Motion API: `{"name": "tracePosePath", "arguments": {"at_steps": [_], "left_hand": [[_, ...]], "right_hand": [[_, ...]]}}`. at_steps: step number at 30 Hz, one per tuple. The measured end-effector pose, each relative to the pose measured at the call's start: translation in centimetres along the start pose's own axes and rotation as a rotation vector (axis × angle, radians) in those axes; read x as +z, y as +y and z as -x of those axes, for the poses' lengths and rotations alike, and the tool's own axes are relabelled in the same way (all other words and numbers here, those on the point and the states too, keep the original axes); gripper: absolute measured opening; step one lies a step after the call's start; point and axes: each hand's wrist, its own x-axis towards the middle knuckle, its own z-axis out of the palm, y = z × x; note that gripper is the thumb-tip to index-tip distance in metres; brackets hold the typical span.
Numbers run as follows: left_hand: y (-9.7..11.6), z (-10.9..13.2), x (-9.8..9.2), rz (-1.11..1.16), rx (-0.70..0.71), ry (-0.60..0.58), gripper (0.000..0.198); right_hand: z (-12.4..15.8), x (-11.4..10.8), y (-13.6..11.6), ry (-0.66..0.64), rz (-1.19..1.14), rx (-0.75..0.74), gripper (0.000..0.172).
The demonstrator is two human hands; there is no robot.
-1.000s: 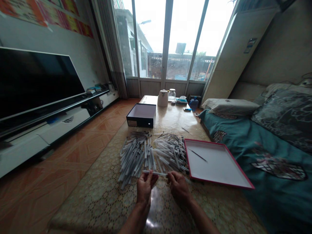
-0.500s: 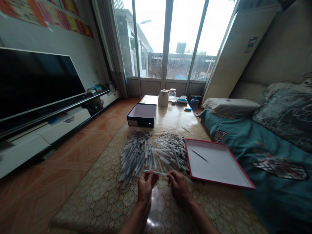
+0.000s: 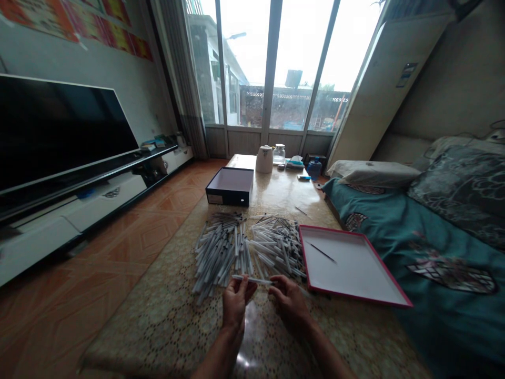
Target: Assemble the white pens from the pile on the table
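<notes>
A slim, whitish pen barrel [image 3: 260, 280] lies level between my two hands over the near part of the table. My left hand [image 3: 235, 305] pinches it near its left end, thumb on top. At the other end, the fingers of my right hand [image 3: 291, 304] are closed around the tip, partly hiding it. Just beyond my hands are two heaps of similar pens, a left heap [image 3: 215, 255] and a right heap [image 3: 278, 245], many with dark ends. One thin dark refill [image 3: 321, 252] rests inside a shallow red-rimmed box lid [image 3: 359, 268] on the right.
A dark open box [image 3: 229, 197] stands behind the heaps on the patterned table [image 3: 165, 310]. Farther back are a white kettle [image 3: 264, 159], a glass jar [image 3: 279, 153] and a tissue pack [image 3: 295, 162]. A thin stick [image 3: 302, 210] lies behind the lid. The bed [image 3: 434, 252] borders the right side.
My right hand's fingers have shifted slightly and loosened a little at the barrel's right end. My left hand and the barrel stay in place.
</notes>
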Motion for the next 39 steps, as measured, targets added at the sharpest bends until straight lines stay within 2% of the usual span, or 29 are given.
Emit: {"name": "tracePosePath", "arguments": {"at_steps": [4,8,13,16,21,25,32,35,39], "left_hand": [[0.0,0.0,-0.1,-0.012,0.008,-0.017,0.023],[0.1,0.1,0.0,-0.015,0.005,-0.015,0.022],[0.2,0.1,0.1,0.001,0.001,0.014,0.020],[0.2,0.2,0.2,0.001,-0.006,0.021,0.019],[0.2,0.2,0.3,0.003,-0.008,0.020,0.018],[0.3,0.2,0.2,0.002,-0.004,0.011,0.018],[0.2,0.1,0.1,0.042,-0.026,0.041,0.015],[0.7,-0.1,0.4,0.058,-0.006,0.083,0.013],[2.7,-1.1,0.9,0.035,0.067,0.116,0.013]], "right_hand": [[0.1,0.2,0.0,-0.028,-0.034,0.062,0.040],[0.3,0.6,0.1,0.013,-0.126,0.058,0.030],[0.2,0.4,0.5,0.083,-0.212,0.087,0.028],[-0.2,-0.1,0.7,0.077,-0.181,0.092,0.024],[-0.6,-0.6,0.1,0.015,-0.043,-0.013,0.016],[-0.4,-0.4,-0.4,0.023,-0.022,-0.009,0.020],[0.0,-0.1,0.2,0.043,-0.131,0.049,0.026],[0.0,-0.4,0.6,0.093,-0.178,0.050,0.028],[-0.7,-1.7,0.7,0.185,-0.205,0.034,0.032]]}}
